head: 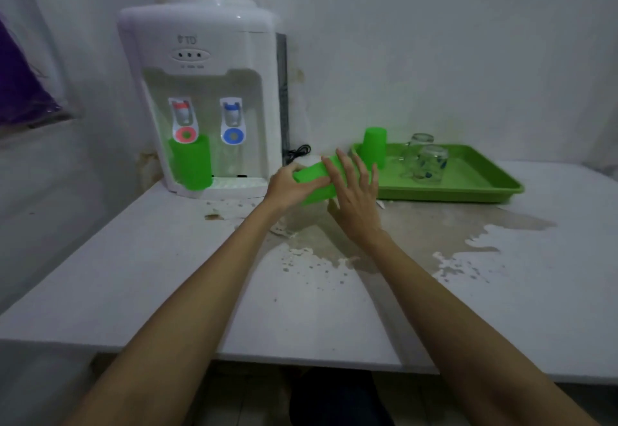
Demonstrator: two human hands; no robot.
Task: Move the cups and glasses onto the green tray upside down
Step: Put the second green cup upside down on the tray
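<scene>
A green plastic cup (314, 181) lies on its side in the air between my hands, just left of the green tray (468, 188). My left hand (284, 190) grips its narrower end. My right hand (356, 191) rests over its wider end with the fingers spread. On the tray stand an upside-down green cup (374, 149) at the back left corner and two upside-down clear glasses (429, 163) (418, 144) near the middle. Another green cup (191, 163) stands upright under the red tap of the water dispenser (200, 58).
The white dispenser stands at the back left of the white table (167, 275), with a black cable (299, 151) behind it. A wet stain (418, 235) spreads across the table in front of the tray. A wall runs close behind.
</scene>
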